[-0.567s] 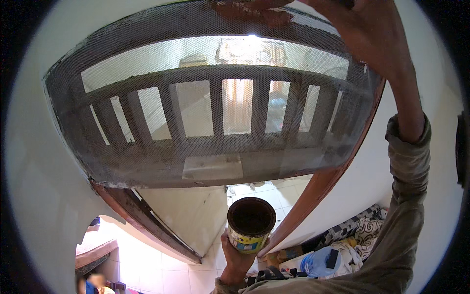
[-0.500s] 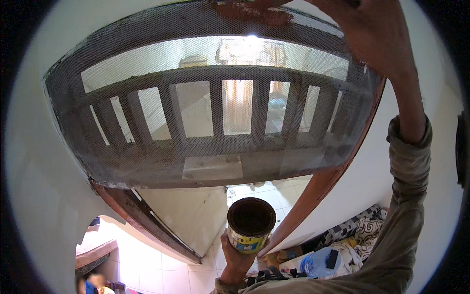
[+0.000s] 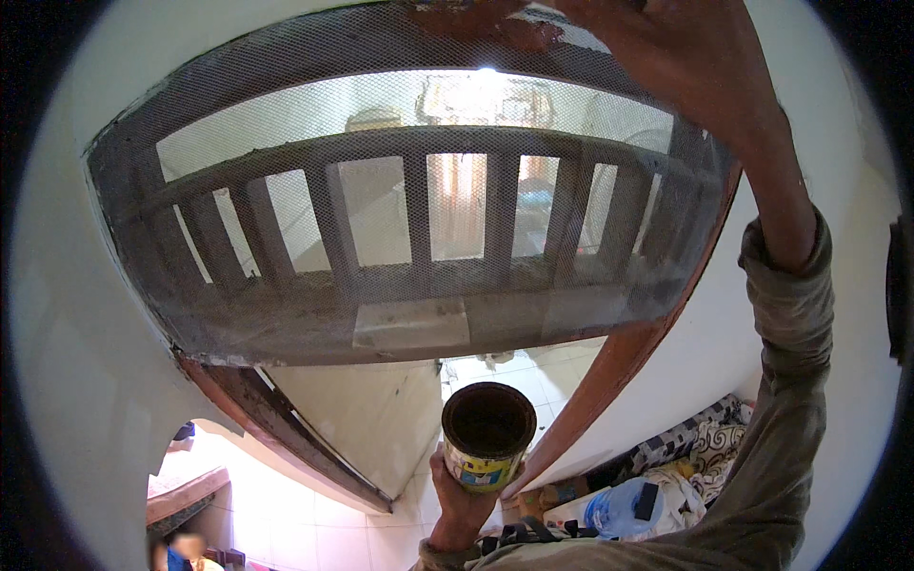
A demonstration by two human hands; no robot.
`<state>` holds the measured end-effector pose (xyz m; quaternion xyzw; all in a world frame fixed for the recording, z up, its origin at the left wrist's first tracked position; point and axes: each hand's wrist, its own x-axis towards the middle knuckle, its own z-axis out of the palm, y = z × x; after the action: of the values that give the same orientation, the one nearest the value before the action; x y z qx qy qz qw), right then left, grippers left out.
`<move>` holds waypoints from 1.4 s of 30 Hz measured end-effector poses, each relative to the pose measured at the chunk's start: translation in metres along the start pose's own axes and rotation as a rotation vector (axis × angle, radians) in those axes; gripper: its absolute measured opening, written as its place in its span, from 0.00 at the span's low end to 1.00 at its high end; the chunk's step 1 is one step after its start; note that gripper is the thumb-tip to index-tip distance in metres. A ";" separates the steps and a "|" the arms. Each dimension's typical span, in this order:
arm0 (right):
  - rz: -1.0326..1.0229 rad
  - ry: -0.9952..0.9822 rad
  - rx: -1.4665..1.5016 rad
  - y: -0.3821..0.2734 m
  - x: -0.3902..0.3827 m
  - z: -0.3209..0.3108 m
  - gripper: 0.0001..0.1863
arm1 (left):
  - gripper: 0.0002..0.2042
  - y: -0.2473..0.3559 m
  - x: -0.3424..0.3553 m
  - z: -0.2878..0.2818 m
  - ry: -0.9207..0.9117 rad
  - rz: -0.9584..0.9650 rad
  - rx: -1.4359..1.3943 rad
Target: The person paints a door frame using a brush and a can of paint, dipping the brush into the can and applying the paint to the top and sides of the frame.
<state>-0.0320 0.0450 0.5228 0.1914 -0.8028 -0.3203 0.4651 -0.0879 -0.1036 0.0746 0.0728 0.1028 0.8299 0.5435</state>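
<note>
My left hand [image 3: 459, 504] is closed around the lower side of a round, open-topped can [image 3: 488, 466] with a yellow, green and blue label. Its inside looks dark brown, and how full it is cannot be made out. My right hand [image 3: 657, 57] is raised to the top bar of a dark wooden transom frame [image 3: 428, 328] covered with wire mesh. Its fingers look curled, but the upper edge cuts them off, so whatever they hold is hidden. A wet-looking reddish-brown patch [image 3: 495, 30] lies on the bar beside this hand.
Below the transom, reddish-brown door posts [image 3: 609, 385] flank an opening with a pale door panel [image 3: 381, 419]. White walls stand on both sides. At lower right are a clear blue water bottle [image 3: 624, 511] and piled cloths [image 3: 716, 447]. A person [image 3: 186, 550] is at lower left.
My right hand and forearm have shifted left along the top bar. The can in my left hand stays almost where it was.
</note>
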 end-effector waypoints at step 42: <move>0.138 -0.117 0.031 0.017 -0.046 -0.003 0.10 | 0.38 -0.012 0.003 -0.038 0.070 0.063 0.414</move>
<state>-0.0065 0.0841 0.5071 0.1236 -0.8448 -0.2855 0.4352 -0.0877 -0.0993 0.0346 0.1572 0.2877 0.8097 0.4867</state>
